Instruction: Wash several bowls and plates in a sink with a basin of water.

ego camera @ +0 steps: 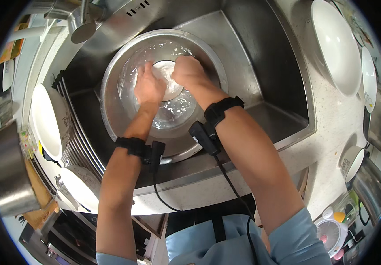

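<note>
A white bowl with a dark rim sits between my hands in a stainless steel basin of water. My left hand holds the bowl's left side, fingers pointing away from me and thumb towards the inside. At the opposite side, my right hand is curled over the rim with its fingers bent inward. Its fingertips are partly hidden, so whether they also hold something small cannot be seen. Clear, rippling water surrounds the bowl. The basin stands inside a stainless steel sink.
A faucet overhangs the sink's far left. Along the left, a metal rack lies beside white bowls. A large white bowl and a small bowl stand on the right counter. Cables hang from both wrist devices.
</note>
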A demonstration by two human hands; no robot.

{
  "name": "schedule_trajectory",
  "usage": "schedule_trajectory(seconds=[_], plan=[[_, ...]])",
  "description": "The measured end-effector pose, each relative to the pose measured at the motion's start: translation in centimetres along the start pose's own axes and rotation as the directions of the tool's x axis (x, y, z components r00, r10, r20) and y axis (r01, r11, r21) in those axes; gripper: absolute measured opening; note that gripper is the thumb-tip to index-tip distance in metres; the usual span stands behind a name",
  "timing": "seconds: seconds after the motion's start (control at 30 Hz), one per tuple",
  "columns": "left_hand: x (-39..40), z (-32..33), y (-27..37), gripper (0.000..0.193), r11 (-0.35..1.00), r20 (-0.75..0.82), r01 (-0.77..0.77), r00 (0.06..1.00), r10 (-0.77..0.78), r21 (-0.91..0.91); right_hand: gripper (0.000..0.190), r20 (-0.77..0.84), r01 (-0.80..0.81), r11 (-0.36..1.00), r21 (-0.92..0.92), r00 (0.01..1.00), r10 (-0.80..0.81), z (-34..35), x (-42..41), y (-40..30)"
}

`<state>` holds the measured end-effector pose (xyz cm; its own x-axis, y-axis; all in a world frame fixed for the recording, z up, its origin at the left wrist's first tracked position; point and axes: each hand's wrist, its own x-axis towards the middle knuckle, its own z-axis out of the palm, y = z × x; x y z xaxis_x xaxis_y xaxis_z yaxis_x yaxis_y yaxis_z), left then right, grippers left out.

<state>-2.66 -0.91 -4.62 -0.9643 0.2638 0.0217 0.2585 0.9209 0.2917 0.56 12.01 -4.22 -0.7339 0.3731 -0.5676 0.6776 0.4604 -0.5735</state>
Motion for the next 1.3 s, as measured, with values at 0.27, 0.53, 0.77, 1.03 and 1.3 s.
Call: schedule_trajectory(seconds=[0.27,0.53,0.77,1.03,1.3], plan=[[2.0,-2.0,-1.7,0.045,0.989,0.226,0.108,0.966,-0.128,0.099,0.023,0.041,0.094,0.987,-0.128,0.995,-0.089,-1.4,-0.7,-1.8],[0.6,-3.5,0.4,0.035,0.962,0.243,0.106,0.969,-0.043,-0.252,0.025,0.06,0.012,0.999,0.039,0.998,-0.015,-0.9,0.5,1.0],[-0.3,-1.9,-2.9,0.046,0.543,0.498,0.584,0.808,-0.316,-0.603,0.028,0.08,0.21,0.973,-0.093,0.976,-0.203,-0.3,0.5,0.1],[-2.1,-2.5,-3.3,0.044,-0.039,0.754,0.757,0.642,-0.137,-0.652,0.038,0.084,0.189,0.975,0.119,0.976,-0.199,0.3,-0.2,0.0],[-1.8,-1.3,-3.7,0.044,0.049,0.767,0.778,0.627,-0.139,-0.627,0.03,0.064,0.222,0.968,-0.113,0.974,-0.216,-0.1,0.3,-0.1]])
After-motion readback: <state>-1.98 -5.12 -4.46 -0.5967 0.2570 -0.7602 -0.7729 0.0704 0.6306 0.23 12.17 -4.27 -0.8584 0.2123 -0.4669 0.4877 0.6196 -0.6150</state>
